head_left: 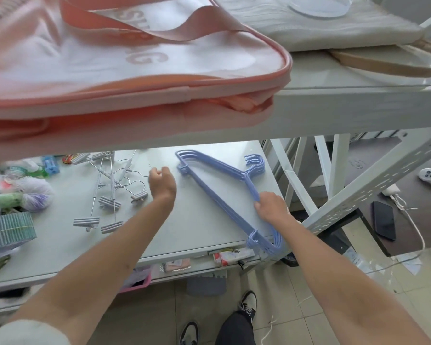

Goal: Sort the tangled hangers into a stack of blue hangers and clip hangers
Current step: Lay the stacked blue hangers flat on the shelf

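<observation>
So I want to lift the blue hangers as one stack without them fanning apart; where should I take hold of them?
Grip the blue hangers at the neck below the hooks, where all the arms meet, coming from above. They lie flat and nested on the shelf, so one hand there probably pinches every layer.

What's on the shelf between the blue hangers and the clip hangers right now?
Only the left hand, curled around a thin wire hook. Otherwise the shelf between the blue hangers and clip hangers is bare in the head view.

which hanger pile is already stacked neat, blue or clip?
The blue hangers, nested in one aligned stack under the right hand. The clip hangers lie crossed and tangled beside the left hand.
</observation>
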